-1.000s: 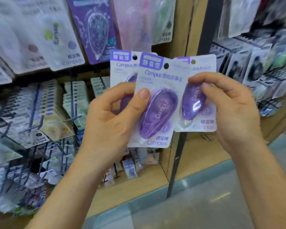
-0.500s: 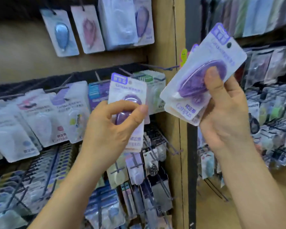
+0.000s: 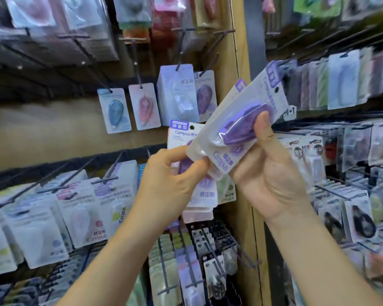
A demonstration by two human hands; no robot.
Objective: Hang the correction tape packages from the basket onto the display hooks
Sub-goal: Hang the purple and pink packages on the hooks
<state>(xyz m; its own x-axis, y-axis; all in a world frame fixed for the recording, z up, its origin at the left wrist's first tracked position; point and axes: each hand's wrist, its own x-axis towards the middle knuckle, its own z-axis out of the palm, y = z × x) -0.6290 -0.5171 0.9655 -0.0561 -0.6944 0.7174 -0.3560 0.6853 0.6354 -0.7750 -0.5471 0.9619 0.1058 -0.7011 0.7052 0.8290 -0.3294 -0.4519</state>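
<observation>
My left hand (image 3: 170,182) pinches one purple correction tape package (image 3: 181,133), held upright in front of the display. My right hand (image 3: 268,171) grips a small stack of purple correction tape packages (image 3: 241,120), tilted up to the right, thumb pressed on the purple blister. The stack's lower corner overlaps the left-hand package and touches my left fingertips. Behind them, a purple package (image 3: 205,96) hangs on a display hook (image 3: 210,62) beside clear, pink and blue ones. The basket is out of view.
Black wire hooks stick out from the wooden display panel (image 3: 53,129), loaded with white, pink and blue packages (image 3: 115,111). A wooden upright post (image 3: 239,51) divides this bay from more hanging stock on the right (image 3: 341,80). Lower hooks (image 3: 230,246) jut toward me.
The view has tilted upward along the display. My hands came together: the right-hand stack dropped left to overlap the left-hand package. Each hand keeps its grip.
</observation>
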